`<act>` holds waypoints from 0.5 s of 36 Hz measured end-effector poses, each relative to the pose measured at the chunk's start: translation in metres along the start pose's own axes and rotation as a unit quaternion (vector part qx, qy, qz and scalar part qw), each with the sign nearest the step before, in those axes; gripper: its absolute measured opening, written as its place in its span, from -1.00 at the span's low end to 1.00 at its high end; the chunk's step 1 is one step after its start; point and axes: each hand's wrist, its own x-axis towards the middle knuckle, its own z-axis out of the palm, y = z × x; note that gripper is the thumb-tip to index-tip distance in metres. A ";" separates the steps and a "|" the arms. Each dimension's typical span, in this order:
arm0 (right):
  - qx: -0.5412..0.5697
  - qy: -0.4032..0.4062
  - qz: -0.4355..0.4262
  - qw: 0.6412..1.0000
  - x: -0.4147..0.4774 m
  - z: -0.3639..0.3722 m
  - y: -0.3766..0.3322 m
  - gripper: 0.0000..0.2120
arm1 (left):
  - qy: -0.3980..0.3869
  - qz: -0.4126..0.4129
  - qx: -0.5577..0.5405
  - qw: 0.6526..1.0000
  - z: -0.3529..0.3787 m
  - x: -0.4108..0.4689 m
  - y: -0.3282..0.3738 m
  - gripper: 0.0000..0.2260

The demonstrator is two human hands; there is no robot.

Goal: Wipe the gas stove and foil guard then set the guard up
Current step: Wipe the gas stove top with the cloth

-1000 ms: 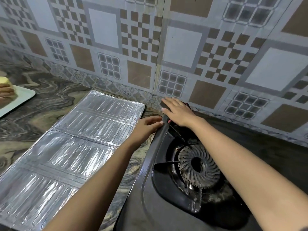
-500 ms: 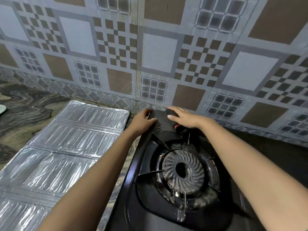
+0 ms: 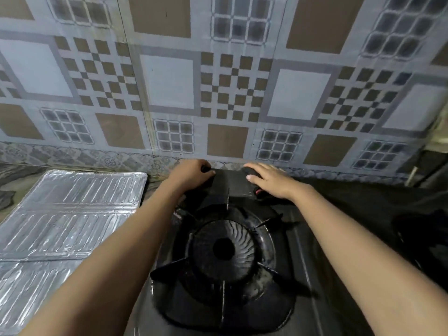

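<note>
Both hands are at the far edge of the stove (image 3: 298, 238), in the middle of the frame just below the wall (image 3: 169, 88). The left hand (image 3: 191, 174) has its fingers curled over the stove's back left corner and grips it; the right hand (image 3: 269, 180) lies flatter on the back edge, fingers nearly straight and pressing down rather than closing round anything. A small red thing (image 3: 257, 191) peeps out beneath the right palm; I cannot tell what it is. No cloth shows clearly in either hand.

The burner (image 3: 223, 248) sits in the lower middle between the two forearms; pale smears show on the dark pan at its near side, so to my eye the stove is not fully clean, though the light is poor.

The guard (image 3: 72, 214) lies flat and unfolded on the counter (image 3: 14, 170) at the left of the frame, just beside the stove and apart from both hands; its foil looks bright, but whether it has been wiped I cannot say.

By my reckoning the hands are shifting or steadying the stove, perhaps squaring it to the wall; standing the guard up round it is plainly not yet done, and some wiping may be left too.
</note>
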 end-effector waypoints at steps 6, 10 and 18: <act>-0.007 0.013 0.022 1.000 -0.019 -0.005 0.023 -0.54 | -0.066 0.036 0.017 0.997 0.007 0.013 0.031 -0.69; -0.005 0.024 0.035 0.999 -0.032 -0.009 0.045 -0.54 | -0.106 0.046 0.011 0.993 0.013 0.024 0.054 -0.70; -0.007 0.044 0.082 0.996 -0.061 -0.021 0.098 -0.53 | -0.159 0.078 0.013 0.984 0.031 0.033 0.108 -0.68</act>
